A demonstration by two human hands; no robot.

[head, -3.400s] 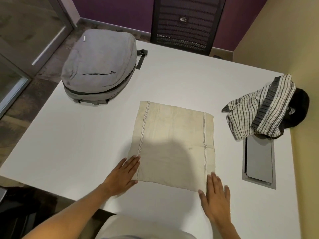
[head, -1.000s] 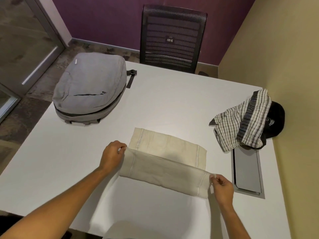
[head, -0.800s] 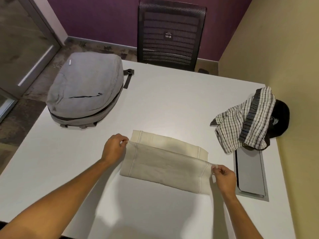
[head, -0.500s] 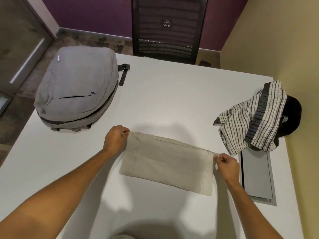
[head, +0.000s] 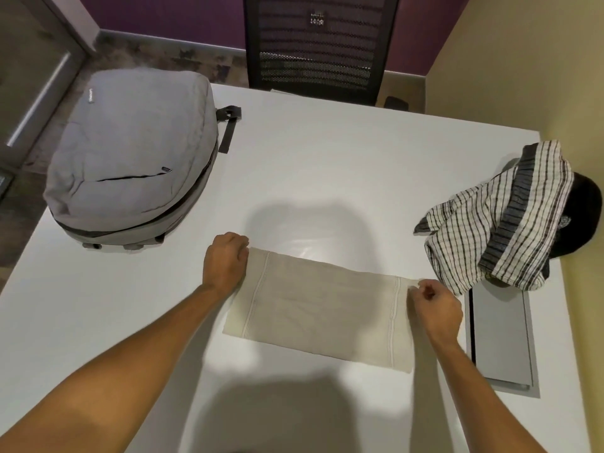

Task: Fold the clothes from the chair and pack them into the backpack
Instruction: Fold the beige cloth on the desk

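The beige cloth (head: pixel 322 313), a second ago only half turned over, now lies doubled flat on the worktop (head: pixel 327 178) at six o'clock, backpack (head: pixel 130 152) at ten, left hand (head: pixel 225 261) and right hand (head: pixel 434 307) knuckles-up, fingers pinched on its far corners.

Beige cloth (head: pixel 322 313) folded flat mid-table; grey backpack (head: pixel 130 158) zipped, far-left; checked garment (head: pixel 500 220) crumpled right.
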